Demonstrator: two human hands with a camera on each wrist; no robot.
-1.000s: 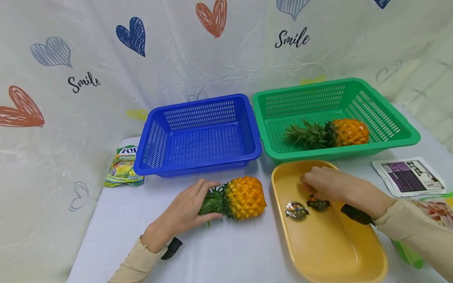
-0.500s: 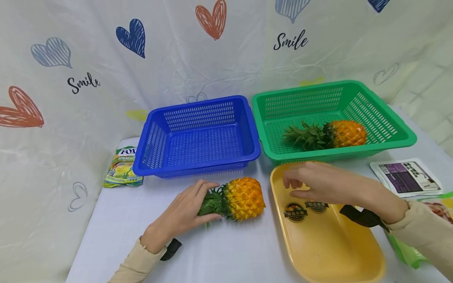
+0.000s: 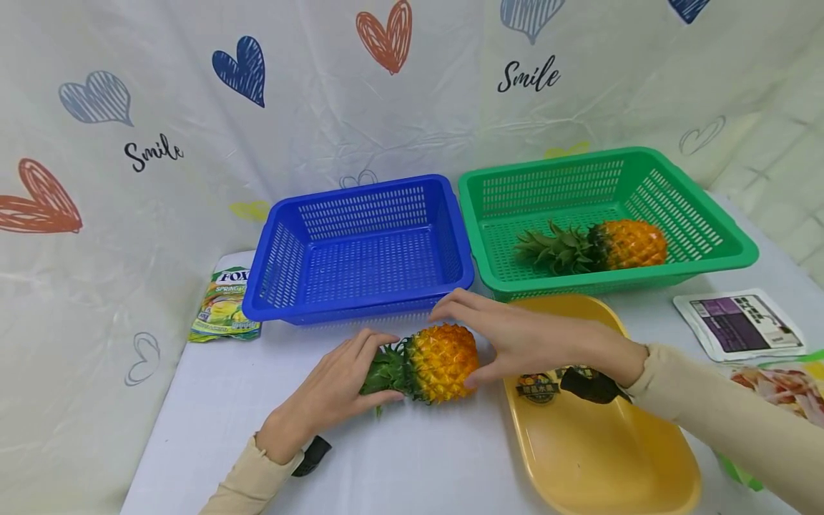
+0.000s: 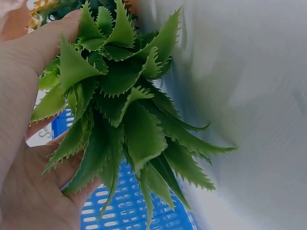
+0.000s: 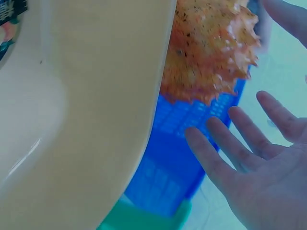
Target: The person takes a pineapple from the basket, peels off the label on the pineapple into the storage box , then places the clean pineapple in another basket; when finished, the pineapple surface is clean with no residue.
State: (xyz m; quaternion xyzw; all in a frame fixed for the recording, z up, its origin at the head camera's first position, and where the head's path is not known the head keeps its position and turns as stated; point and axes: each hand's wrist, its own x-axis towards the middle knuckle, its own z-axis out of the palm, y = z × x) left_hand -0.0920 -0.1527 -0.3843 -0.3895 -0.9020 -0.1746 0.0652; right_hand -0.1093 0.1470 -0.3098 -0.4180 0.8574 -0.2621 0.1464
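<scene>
Between both hands, pineapple (image 3: 440,361), left hand (image 3: 335,390) gripping leaves

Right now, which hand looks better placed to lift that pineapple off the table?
Probably the left hand: its fingers already curl round the leafy crown of the pineapple. The right hand only spreads open beside the fruit's body, thumb near its end.
</scene>
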